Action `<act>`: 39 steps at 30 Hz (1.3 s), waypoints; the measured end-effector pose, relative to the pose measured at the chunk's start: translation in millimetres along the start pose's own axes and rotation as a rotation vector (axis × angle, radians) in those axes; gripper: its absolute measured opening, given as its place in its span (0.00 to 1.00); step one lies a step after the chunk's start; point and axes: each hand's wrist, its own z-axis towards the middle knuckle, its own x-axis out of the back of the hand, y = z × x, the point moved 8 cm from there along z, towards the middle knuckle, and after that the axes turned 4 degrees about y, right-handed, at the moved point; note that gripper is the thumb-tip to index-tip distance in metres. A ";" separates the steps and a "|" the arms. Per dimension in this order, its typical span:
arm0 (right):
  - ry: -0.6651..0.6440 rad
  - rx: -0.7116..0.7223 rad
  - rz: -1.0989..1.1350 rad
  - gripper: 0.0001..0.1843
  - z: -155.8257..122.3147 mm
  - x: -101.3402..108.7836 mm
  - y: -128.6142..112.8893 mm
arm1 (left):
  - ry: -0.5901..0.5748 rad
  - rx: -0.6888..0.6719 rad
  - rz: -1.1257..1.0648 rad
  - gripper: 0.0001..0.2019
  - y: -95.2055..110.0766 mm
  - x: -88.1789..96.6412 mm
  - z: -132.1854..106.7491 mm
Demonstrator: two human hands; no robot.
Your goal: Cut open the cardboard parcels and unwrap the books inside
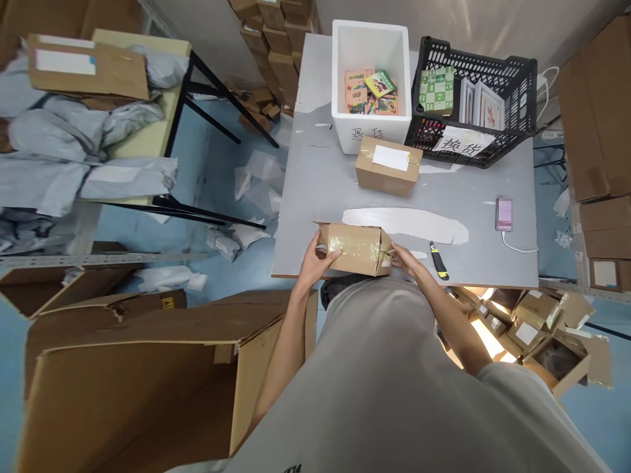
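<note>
A small brown cardboard box (359,248) with clear tape across it sits at the front edge of the grey table, between my two hands. My left hand (315,261) grips its left end, the thumb lying on the near side. At the right end, the fingers of my right hand (405,257) press against the box beside a taped flap. What the box contains is hidden. To the right lies a black and yellow utility knife (438,261). Beyond the box, a second taped carton (388,165) with a white label stands on the table.
A white foam bin (371,72) holds small colourful packs; a black plastic crate (513,98) holds books and framed pictures. A phone (504,214) with a cable lies at the right. Parcels cover a side table (172,49) at left. A large open carton (138,394) stands below.
</note>
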 end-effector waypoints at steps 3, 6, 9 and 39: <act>0.156 0.092 -0.030 0.38 -10.2 32.3 -18.4 | -0.061 0.026 -0.044 0.58 -7.9 -13.0 3.2; 0.336 0.265 -0.130 0.44 -23.9 66.5 -46.9 | -0.125 0.132 -0.197 0.59 -18.4 -43.6 10.4; 0.477 0.369 -0.274 0.47 -36.0 85.5 -70.6 | -0.166 0.255 -0.400 0.58 -26.2 -73.2 18.8; 0.146 0.598 -0.752 0.51 -22.7 0.2 -123.5 | 0.000 -0.374 0.187 0.25 85.9 -36.3 31.2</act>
